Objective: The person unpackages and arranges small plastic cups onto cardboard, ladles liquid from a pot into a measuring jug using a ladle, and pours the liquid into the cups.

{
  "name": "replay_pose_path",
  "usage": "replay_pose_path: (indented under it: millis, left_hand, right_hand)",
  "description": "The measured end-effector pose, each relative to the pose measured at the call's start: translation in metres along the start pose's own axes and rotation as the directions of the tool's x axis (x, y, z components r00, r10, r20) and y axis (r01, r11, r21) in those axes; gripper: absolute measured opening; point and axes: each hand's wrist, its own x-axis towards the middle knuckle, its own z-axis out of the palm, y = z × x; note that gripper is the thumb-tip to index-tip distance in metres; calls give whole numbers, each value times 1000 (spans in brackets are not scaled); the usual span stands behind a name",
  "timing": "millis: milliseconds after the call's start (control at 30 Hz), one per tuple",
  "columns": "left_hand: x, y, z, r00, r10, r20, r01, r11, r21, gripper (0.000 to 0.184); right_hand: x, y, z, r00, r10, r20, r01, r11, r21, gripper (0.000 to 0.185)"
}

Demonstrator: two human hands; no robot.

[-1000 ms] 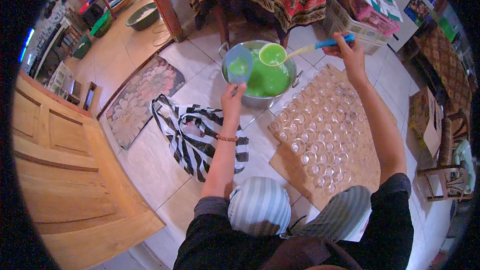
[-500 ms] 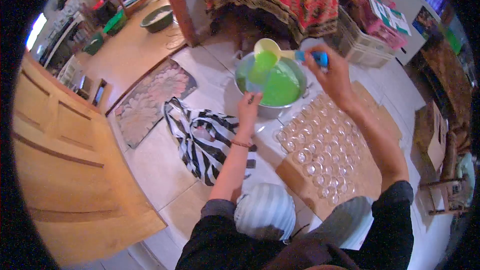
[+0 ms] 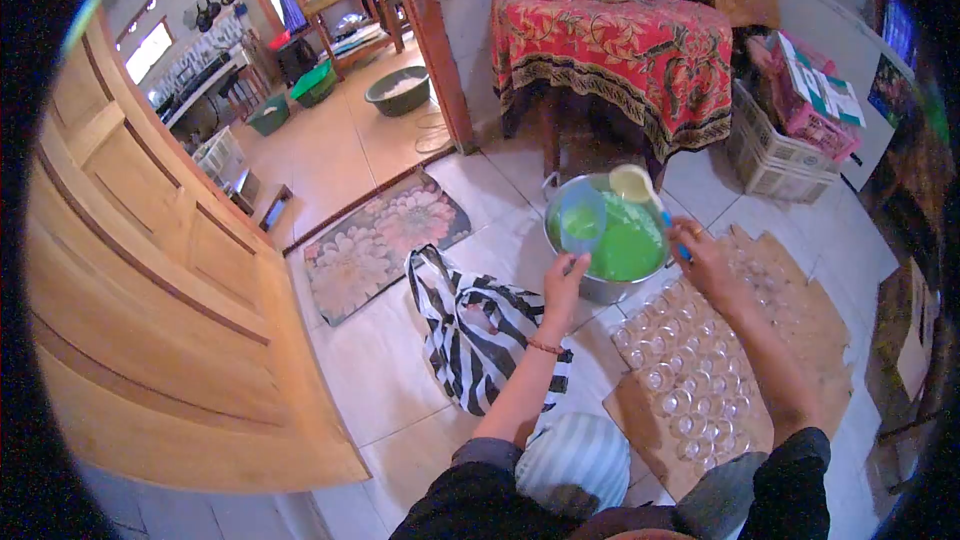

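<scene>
A metal pot [image 3: 606,290] of bright green liquid [image 3: 634,248] stands on the tiled floor in front of me. My left hand [image 3: 563,290] is closed on the handle of a see-through jug [image 3: 581,225], which is over the left side of the pot with green liquid in it. In my right hand [image 3: 704,258] is the blue handle of a ladle. Its pale yellow bowl [image 3: 631,183] is over the pot's far right side, close to the jug. Whether the bowl holds liquid is hard to tell.
Many small clear cups [image 3: 690,380] stand in rows on cardboard [image 3: 800,315] at the right. Left of the pot lie a black-and-white striped bag [image 3: 482,340] and a floral mat [image 3: 385,240]. A cloth-covered table [image 3: 610,50] and crates [image 3: 785,160] stand behind; a wooden door [image 3: 190,300] is left.
The ladle has swung away from above the jug to the right and is no longer pouring into it. My view has tilted up and shifted left.
</scene>
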Motion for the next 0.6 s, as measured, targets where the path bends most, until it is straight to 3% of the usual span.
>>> replay_pose_path:
  millis: [100,233,300,400,500,533,600]
  left_hand:
    - [1,-1,-2,999,34,4,-34,998,46,27]
    - [-4,3,-1,999,47,-25,-45,996,75,29]
    - [-9,9,1,1000,-17,-12,17,998,67,29]
    - [-8,1,2,999,-36,-13,37,996,84,30]
    - [-16,1,10,999,40,8,-41,995,92,30]
    - [-20,4,14,997,75,24,-76,993,92,30]
    - [-23,9,21,995,92,24,-95,975,203,29]
  right_hand:
    - [-36,13,31,976,7,218,19,993,-118,24]
    - [-58,18,55,952,33,304,3,993,-115,24]
    - [-63,18,65,945,64,322,-46,997,-62,27]
    - [-47,-19,56,995,24,97,-11,991,-131,30]
    - [-32,-39,69,952,306,-18,-300,942,148,34]
    - [-15,-58,56,856,505,110,-505,773,384,36]
    - [-8,-60,64,729,613,305,-646,467,604,38]
